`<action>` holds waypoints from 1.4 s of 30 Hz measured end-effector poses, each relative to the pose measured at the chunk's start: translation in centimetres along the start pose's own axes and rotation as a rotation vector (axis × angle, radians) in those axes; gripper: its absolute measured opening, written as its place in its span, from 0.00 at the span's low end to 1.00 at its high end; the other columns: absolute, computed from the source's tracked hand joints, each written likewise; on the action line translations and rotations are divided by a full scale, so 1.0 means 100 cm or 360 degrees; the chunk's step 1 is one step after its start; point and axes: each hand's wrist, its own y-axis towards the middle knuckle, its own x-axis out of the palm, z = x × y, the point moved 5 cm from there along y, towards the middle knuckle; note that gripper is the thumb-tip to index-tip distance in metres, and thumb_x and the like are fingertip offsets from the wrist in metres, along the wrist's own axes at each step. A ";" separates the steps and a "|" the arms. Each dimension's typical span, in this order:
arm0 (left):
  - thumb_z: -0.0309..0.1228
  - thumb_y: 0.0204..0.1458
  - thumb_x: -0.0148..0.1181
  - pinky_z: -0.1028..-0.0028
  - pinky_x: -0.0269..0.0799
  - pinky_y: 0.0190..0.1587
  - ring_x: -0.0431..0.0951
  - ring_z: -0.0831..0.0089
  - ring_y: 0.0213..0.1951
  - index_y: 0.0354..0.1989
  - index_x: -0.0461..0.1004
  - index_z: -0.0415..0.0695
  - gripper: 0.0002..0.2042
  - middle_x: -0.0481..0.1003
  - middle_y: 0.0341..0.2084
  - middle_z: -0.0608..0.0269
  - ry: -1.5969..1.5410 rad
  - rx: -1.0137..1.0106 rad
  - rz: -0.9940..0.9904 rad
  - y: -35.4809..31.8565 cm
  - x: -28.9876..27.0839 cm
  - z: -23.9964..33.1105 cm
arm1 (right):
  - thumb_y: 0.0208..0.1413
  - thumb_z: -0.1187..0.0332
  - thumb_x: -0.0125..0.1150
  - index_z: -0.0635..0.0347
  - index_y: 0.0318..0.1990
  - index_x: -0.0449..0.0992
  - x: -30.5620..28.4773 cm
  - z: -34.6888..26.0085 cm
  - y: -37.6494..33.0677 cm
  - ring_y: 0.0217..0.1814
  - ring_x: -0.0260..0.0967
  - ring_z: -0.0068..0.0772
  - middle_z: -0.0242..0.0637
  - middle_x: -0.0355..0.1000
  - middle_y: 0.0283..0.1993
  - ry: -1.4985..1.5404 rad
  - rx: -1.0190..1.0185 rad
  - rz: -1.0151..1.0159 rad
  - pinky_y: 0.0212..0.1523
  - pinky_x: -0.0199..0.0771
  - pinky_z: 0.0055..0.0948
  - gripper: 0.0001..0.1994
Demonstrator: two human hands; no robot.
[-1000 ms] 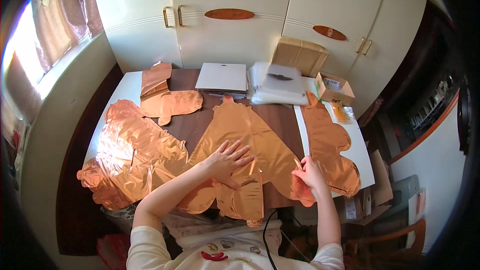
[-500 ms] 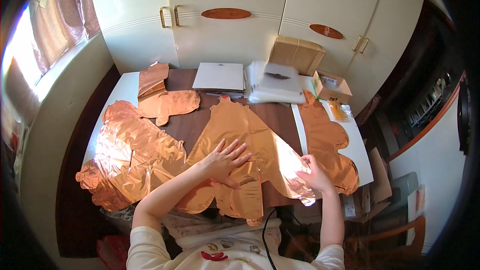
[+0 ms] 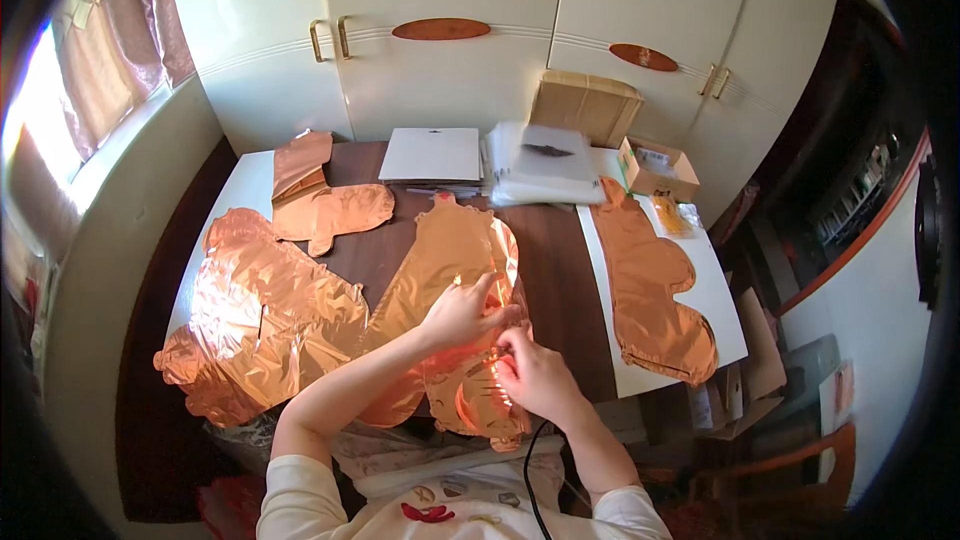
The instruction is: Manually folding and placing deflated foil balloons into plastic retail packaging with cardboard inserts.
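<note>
A flat, uninflated copper-coloured foil balloon (image 3: 435, 260) lies in front of me, its right part folded over toward the middle. My left hand (image 3: 468, 312) rests on the foil, fingers stretched out and thumb pointing right. Just below and to its right, my right hand (image 3: 535, 372) has its fingers closed on the folded edge. The foil under both palms is partly hidden. At the left lies a larger crinkled foil balloon (image 3: 270, 330), overlapping or touching the one I handle; the exact border is hard to see.
On the brown and white table (image 3: 565, 280) lie a folded foil balloon (image 3: 335, 210) at the back left and a wavy one (image 3: 650, 285) at the right. Behind are white flat packs (image 3: 430, 155), clear plastic sleeves (image 3: 545, 175), a cardboard box (image 3: 585, 108) and a small open box (image 3: 658, 175).
My right hand has moved left, folding the balloon's right part inward over the middle. My left hand has shifted slightly right and up. More brown tabletop shows at the right.
</note>
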 end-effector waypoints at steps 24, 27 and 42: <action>0.28 0.41 0.55 0.59 0.69 0.42 0.74 0.52 0.39 0.59 0.54 0.42 0.32 0.74 0.28 0.47 0.0246 0.0146 0.0138 -0.005 0.016 -0.060 | 0.49 0.76 0.50 0.51 0.48 0.75 -0.002 0.065 -0.010 0.56 0.63 0.28 0.23 0.70 0.52 -0.0745 -0.0742 -0.0061 0.52 0.61 0.33 0.18; 0.28 0.41 0.55 0.59 0.69 0.41 0.74 0.52 0.38 0.59 0.54 0.43 0.32 0.74 0.28 0.49 0.0224 0.0162 0.0133 -0.005 0.013 -0.056 | 0.49 0.77 0.50 0.51 0.48 0.75 0.000 0.069 -0.012 0.56 0.64 0.28 0.24 0.70 0.53 -0.0717 -0.0705 -0.0097 0.52 0.60 0.33 0.18; 0.36 0.41 0.58 0.60 0.68 0.42 0.74 0.53 0.37 0.53 0.62 0.45 0.28 0.75 0.30 0.52 0.0609 0.0269 0.0408 0.008 0.002 -0.052 | 0.49 0.74 0.49 0.53 0.43 0.78 0.003 0.074 -0.016 0.55 0.66 0.29 0.27 0.73 0.50 -0.0651 -0.0727 -0.0017 0.50 0.61 0.32 0.15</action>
